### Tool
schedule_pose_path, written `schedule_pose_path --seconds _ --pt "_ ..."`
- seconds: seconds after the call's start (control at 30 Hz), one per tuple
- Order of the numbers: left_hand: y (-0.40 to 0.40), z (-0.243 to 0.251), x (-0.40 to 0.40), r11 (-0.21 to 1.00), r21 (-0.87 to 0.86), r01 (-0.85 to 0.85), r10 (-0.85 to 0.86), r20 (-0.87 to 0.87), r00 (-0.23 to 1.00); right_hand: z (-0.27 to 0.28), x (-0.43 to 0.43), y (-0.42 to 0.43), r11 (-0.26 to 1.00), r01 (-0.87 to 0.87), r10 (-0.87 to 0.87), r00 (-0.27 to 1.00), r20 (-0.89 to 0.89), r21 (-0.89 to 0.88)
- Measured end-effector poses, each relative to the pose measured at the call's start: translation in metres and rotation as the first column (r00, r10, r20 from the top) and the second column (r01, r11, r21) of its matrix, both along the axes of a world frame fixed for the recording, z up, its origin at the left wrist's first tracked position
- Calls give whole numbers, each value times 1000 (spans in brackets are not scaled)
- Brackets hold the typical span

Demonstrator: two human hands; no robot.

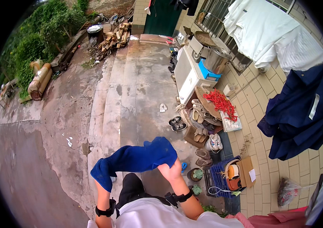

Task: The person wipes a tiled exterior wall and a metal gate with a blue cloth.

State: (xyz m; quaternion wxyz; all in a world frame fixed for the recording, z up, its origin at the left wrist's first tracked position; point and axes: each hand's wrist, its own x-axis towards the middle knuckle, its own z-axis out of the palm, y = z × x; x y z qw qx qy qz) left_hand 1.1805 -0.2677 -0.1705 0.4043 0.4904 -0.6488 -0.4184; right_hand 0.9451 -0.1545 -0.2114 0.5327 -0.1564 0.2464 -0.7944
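A dark blue cloth (138, 158) hangs stretched between my two hands, above the concrete steps. My right hand (171, 171) grips its right end, with the fingers mostly hidden behind the fabric. The left end is bunched over my left hand, which is covered; only the left wrist (101, 189) shows below the cloth's corner. Black straps circle both my forearms. Beneath the cloth is my leg in black trousers (133, 185).
On the right stand paired shoes (177, 124), potted succulents (198, 173), a blue plastic crate (217, 176) and a white cabinet (190, 77). Red chillies (219, 102) lie on a round board. Navy clothing (301, 114) hangs along the tiled wall. Split firewood (118, 35) is piled beyond the steps.
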Motion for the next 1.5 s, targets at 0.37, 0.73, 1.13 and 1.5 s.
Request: schedule_pose_path --seconds 0.37,0.73,1.13,1.5 --pt "-318 -82 -155 1000 9 1 -2 96 995 -28 -186 -276 992 75 -97 972 215 105" --pt "-646 2 -369 562 276 780 211 -959 187 140 -407 -560 939 232 -268 956 -120 -253" --pt "-923 -7 -521 744 375 553 215 -918 332 -16 -590 -920 974 -40 100 960 263 -225" --pt "-1247 -25 -717 890 -272 365 -370 37 928 8 -801 -1195 998 -63 63 993 97 -8"
